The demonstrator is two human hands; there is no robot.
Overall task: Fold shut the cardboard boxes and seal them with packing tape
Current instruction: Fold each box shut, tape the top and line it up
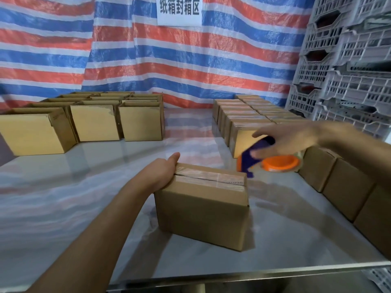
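Right hand (292, 140) fingers curled round the blue-handled tape dispenser with orange roll core (267, 163), held in the air just beyond the right end of the brown closed cardboard box (203, 212). Motion blur on the hand. Left hand (163, 174) pressed against the box's left end, one digit straight along the far top edge, other fingers hidden. Clear tape strip (211, 179) runs along the box's top seam. Box sits mid-near on the shiny metal table (84, 187). Open-topped boxes (95, 121) far left, sealed boxes (243, 115) far right. Red-white-blue striped tarp (148, 60) behind, grey plastic crates (349, 70) right.
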